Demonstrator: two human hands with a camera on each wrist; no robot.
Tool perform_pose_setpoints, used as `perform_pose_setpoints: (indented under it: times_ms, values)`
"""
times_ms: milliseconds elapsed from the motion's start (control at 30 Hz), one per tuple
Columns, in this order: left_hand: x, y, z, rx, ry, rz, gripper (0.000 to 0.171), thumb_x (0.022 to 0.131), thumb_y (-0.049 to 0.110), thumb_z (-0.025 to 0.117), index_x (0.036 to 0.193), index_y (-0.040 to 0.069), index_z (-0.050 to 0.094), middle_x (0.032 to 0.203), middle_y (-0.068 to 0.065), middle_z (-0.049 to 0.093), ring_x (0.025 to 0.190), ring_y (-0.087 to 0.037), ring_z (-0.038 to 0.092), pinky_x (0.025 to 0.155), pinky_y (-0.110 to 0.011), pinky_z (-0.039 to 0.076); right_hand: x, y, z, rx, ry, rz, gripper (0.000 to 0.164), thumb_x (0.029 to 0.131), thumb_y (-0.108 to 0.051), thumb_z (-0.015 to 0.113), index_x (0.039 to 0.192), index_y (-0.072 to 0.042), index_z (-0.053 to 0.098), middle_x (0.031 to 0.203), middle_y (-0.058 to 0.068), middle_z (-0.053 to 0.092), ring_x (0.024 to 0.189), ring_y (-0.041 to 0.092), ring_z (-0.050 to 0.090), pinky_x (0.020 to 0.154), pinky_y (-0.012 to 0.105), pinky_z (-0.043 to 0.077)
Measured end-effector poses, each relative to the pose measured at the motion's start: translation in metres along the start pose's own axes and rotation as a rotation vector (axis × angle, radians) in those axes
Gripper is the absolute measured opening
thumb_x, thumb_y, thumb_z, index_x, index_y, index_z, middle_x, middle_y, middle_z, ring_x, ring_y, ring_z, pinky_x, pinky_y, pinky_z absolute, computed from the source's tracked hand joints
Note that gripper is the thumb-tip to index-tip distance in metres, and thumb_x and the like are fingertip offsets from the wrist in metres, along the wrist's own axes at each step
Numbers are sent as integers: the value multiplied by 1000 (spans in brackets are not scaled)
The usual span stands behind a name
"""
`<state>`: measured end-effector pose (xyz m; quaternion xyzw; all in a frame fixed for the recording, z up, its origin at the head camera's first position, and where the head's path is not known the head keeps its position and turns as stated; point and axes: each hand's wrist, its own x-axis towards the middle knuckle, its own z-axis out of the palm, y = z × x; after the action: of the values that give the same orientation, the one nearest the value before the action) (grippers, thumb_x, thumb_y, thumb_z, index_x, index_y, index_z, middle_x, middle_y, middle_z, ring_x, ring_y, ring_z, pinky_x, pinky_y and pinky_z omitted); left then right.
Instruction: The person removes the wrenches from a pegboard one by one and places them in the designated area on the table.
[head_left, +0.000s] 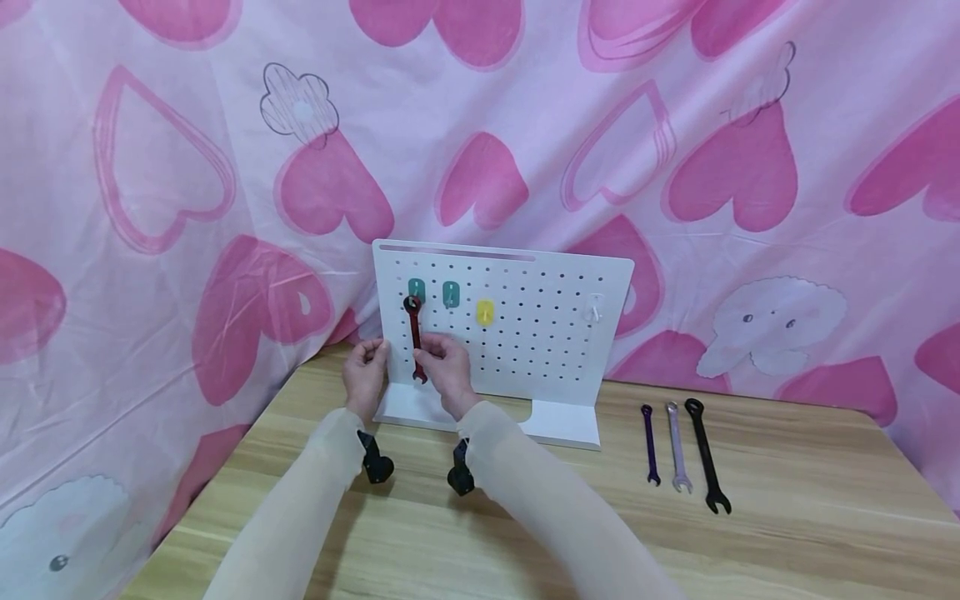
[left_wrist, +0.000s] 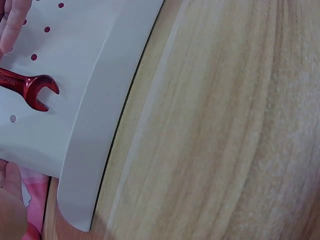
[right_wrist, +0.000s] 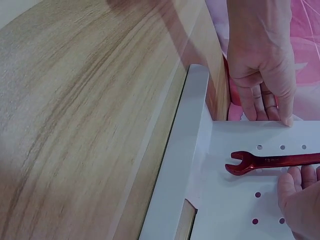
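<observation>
A red combination wrench [head_left: 416,333] stands nearly upright against the white pegboard [head_left: 525,333]. Its ring end overlaps the lower part of the leftmost green hook [head_left: 417,288], and its open jaw end points down. My right hand [head_left: 447,371] holds the wrench's shaft from the right, thumb and fingertips at its lower half. In the right wrist view, the curled fingers [right_wrist: 295,180] lie along the shaft. My left hand [head_left: 365,375] pinches the board's left edge, and part of its fingers is hidden behind the board in the right wrist view.
Another green hook [head_left: 451,294], a yellow hook [head_left: 485,312] and a clear hook [head_left: 594,308] are on the board. On the wooden table [head_left: 810,500] to the right lie a purple wrench [head_left: 650,446], a silver wrench [head_left: 678,446] and a longer black wrench [head_left: 707,457]. A heart-patterned cloth [head_left: 487,100] hangs behind.
</observation>
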<state>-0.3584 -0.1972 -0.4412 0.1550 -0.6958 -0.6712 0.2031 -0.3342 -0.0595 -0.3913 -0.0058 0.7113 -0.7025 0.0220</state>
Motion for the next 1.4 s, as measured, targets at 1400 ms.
perform_pose_setpoints:
  times_ms: [1400]
  values:
    - [2, -1, 1, -2, -12, -33, 29, 93, 27, 59, 111, 5, 59, 93, 0, 53, 79, -10, 47, 61, -14, 42, -2, 11, 10, 9, -14, -3, 11, 87, -11, 66, 97, -7, 68, 95, 4, 65, 81, 13, 54, 71, 23, 49]
